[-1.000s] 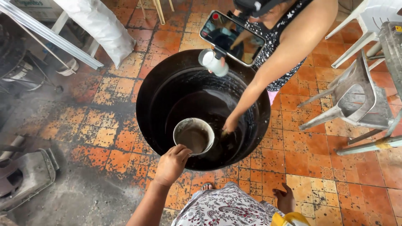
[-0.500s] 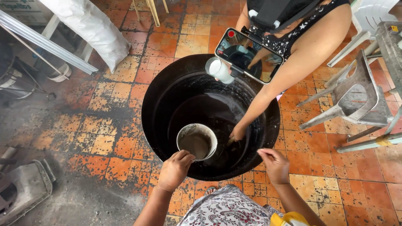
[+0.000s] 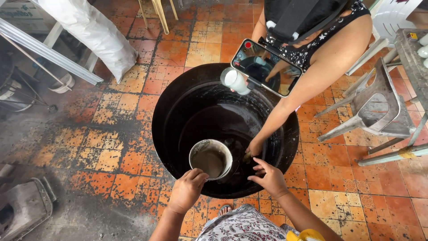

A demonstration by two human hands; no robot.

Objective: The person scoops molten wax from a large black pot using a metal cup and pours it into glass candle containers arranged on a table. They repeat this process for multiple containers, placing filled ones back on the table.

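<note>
A big black round drum (image 3: 171, 116) stands on the orange tiled floor, dark and wet inside. My left hand (image 3: 186, 189) grips the near rim of a small metal pot (image 3: 211, 159) holding murky brown liquid, held inside the drum. My right hand (image 3: 269, 177) hovers with fingers spread over the drum's near right rim, holding nothing. Across from me another person's arm (image 3: 285, 111) reaches down into the drum, hand at the bottom beside the pot. A phone (image 3: 266, 68) on a mount and a white cup-like thing (image 3: 235, 81) hang in front of that person.
Grey plastic chairs (image 3: 379, 107) stand at the right. At the upper left lie a white sack (image 3: 93, 31) and metal bars (image 3: 44, 51). A grey metal box (image 3: 22, 209) sits at the lower left on soot-stained floor. My patterned clothing (image 3: 243, 225) shows below.
My right hand has come into view and moved up to the drum's rim. The view has drawn nearer to the drum. My left hand keeps hold of the pot.
</note>
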